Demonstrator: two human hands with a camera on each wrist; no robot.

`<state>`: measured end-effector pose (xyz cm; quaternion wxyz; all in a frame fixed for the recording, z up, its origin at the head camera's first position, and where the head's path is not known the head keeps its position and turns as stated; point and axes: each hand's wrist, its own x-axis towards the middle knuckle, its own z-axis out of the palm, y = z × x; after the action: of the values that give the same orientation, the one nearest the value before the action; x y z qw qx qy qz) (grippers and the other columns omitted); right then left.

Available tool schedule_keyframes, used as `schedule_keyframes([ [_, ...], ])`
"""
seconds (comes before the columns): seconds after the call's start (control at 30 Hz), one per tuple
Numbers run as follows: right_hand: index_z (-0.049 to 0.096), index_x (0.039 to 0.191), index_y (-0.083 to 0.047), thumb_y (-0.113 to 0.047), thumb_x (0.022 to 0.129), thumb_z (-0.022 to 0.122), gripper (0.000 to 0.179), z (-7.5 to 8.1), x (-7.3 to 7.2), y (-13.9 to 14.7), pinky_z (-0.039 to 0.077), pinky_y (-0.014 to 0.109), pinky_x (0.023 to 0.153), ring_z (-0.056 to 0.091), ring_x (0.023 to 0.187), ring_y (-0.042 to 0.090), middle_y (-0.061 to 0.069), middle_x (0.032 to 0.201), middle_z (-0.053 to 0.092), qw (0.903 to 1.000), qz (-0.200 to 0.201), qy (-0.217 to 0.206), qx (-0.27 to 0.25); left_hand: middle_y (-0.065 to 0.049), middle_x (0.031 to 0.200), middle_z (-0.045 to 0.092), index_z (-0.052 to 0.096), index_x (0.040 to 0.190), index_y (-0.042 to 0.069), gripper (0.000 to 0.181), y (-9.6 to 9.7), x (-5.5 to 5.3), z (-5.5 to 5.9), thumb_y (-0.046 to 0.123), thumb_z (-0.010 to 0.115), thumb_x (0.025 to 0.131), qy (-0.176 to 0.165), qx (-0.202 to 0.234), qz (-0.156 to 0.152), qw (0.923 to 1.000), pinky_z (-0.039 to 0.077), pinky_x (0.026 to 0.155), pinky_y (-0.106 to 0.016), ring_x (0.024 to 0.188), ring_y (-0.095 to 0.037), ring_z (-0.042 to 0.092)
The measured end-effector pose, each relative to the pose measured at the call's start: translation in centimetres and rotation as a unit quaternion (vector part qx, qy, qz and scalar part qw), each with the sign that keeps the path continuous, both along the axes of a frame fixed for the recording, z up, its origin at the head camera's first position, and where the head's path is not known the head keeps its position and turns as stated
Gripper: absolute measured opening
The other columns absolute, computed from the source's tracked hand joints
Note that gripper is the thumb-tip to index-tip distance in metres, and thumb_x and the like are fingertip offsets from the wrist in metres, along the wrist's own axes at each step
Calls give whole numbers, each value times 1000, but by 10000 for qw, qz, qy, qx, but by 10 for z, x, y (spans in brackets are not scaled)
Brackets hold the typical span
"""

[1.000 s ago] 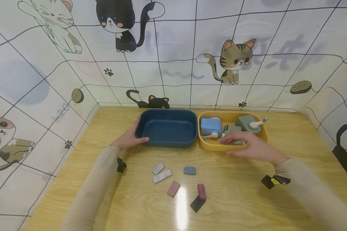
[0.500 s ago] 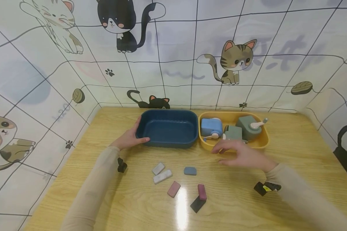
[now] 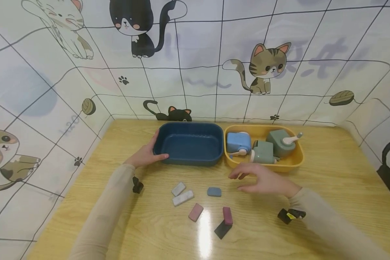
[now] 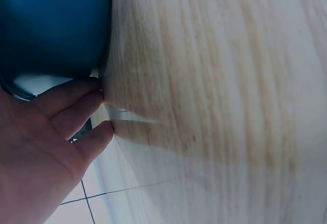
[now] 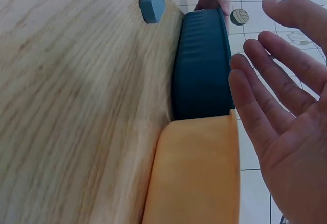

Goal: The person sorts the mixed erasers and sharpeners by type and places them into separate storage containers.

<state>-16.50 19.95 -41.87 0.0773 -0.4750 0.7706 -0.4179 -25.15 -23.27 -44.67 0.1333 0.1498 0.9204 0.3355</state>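
Observation:
My left hand (image 3: pixel 147 153) rests against the left end of the dark blue bin (image 3: pixel 191 163), thumb at the front rim and fingers along its side. In the left wrist view the fingertips lie low beside the bin, near the tabletop. My right hand (image 3: pixel 261 179) holds nothing and hovers in front of the yellow bin (image 3: pixel 289 168), fingers loosely extended. Left of its fingertips lies a small blue eraser-like block (image 3: pixel 214 191). Inside the yellow bin are a blue crank pencil sharpener (image 3: pixel 238 142) and two green ones, a smaller one (image 3: pixel 264 151) and a larger one (image 3: pixel 279 141).
On the wooden table (image 3: pixel 143 231) lie two white blocks (image 3: pixel 183 198), a pink block (image 3: pixel 195 212), and a magenta block (image 3: pixel 227 216) touching a black one (image 3: pixel 222 230). The bins stand side by side near the cat-patterned wall (image 3: pixel 201 83).
My right hand has moved from over the yellow bin toward me and to the left, uncovering the smaller green sharpener. The left hand stays at the blue bin.

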Motion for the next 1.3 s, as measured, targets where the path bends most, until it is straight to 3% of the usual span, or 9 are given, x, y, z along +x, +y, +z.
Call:
schedule_keyframes([
  [0.33, 61, 120, -2, -8, 85, 75, 39, -15, -1, -13, 55, 39, 77, 62, 100, 25, 11, 111, 64, 9994, 286, -82, -175, -22, 157, 8, -12, 155, 26, 114, 1, 0, 1, 54, 71, 82, 3, 62, -5, 10000, 23, 109, -57, 139, -44, 23],
  [0.73, 57, 128, -3, -16, 84, 76, 49, -29, 1, -22, 52, 38, 85, 61, 102, 24, 8, 114, 64, 9974, 82, -619, 353, -22, 158, 7, -12, 155, 24, 114, 1, -2, 0, 54, 70, 82, -15, 63, 3, 10000, 22, 109, -57, 139, -44, 20],
  [1.3, 60, 127, -5, -19, 80, 80, 53, -35, 0, -42, 49, 28, 79, 57, 91, 14, 1, 111, 63, 9927, -209, -477, 1087, -20, 158, 6, -14, 154, 27, 113, 2, 0, 1, 54, 70, 83, -73, 80, 12, 9999, 23, 109, -57, 139, -44, 22],
])
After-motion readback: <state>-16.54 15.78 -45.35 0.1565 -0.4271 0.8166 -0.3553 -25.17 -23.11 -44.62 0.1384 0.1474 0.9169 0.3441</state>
